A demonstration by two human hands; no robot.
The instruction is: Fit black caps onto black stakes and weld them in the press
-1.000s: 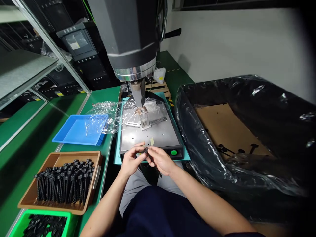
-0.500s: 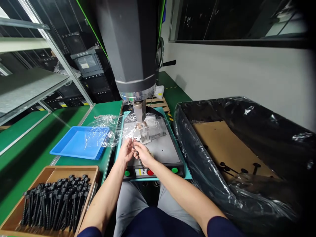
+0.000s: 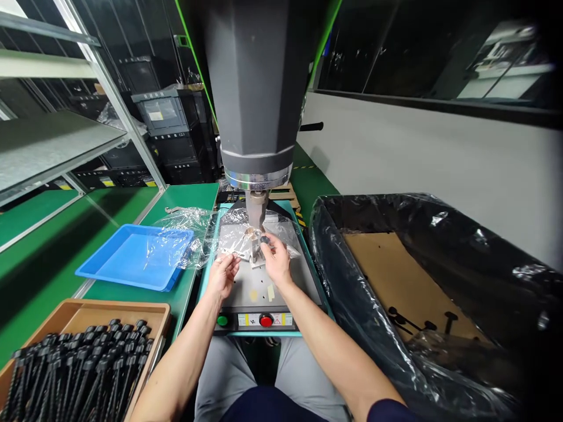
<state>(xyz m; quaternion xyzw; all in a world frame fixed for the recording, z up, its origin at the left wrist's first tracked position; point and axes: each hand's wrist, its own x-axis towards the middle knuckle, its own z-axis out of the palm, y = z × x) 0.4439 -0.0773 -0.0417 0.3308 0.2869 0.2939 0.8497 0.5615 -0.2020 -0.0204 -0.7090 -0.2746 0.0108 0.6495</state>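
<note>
My right hand (image 3: 278, 261) is closed on a black knob-headed rod (image 3: 264, 239), its dark head showing at the fingertips beside the metal fixture (image 3: 255, 251). The rod's shaft is hidden from here. To the left, my left hand (image 3: 223, 275) is pinched near the fixture; whatever lies between its fingertips is too small to make out. Just above both hands, the metal horn (image 3: 256, 210) of the grey press head (image 3: 257, 88) points down at the fixture. Clear plastic film (image 3: 233, 234) lies over the back of the grey machine base (image 3: 246, 296).
At the lower left, a brown tray (image 3: 160, 310) holds many black knob-headed rods. A blue tray (image 3: 132, 258), partly under film, sits behind it. On the right stands a black-plastic-lined box (image 3: 338, 264) with several rods on cardboard. Red (image 3: 266, 320) and green (image 3: 222, 320) buttons face me.
My hands have come apart. The right hand has moved up and forward to the fixture with the black rod, while the left stays low at the left. The head view has shifted slightly.
</note>
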